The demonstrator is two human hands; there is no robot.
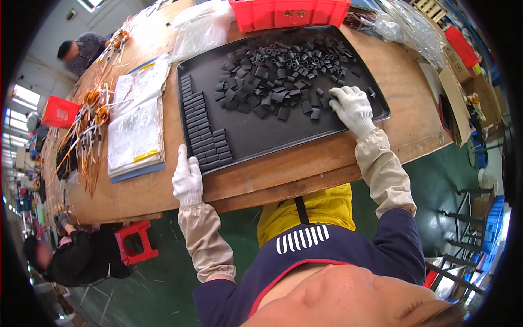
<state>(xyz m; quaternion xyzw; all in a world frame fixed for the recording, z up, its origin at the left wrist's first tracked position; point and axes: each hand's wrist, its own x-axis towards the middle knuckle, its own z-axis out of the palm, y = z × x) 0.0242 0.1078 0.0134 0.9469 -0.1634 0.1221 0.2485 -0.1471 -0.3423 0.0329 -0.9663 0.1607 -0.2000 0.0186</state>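
Note:
A wide black tray (261, 143) lies on the table before me. Short black tube pieces (272, 71) are heaped loosely across its far middle and right. Along its left side, more of these pieces lie in neat, close-packed rows (204, 136). My left hand (187, 177), in a white knitted glove, rests at the tray's near left corner with its index finger stretched along the rim. At the right edge of the heap, my gloved right hand (353, 110) reaches over the tray with its fingers bent and closed. What lies between those fingertips is hidden.
Beyond the tray stand a red bin (289, 15) and clear plastic bags (201, 27). Left of it are papers in sleeves (136, 120) and bundled wires (93, 120). Cardboard (455, 103) stands at the right. Two people are at the left, one near a red stool (136, 242).

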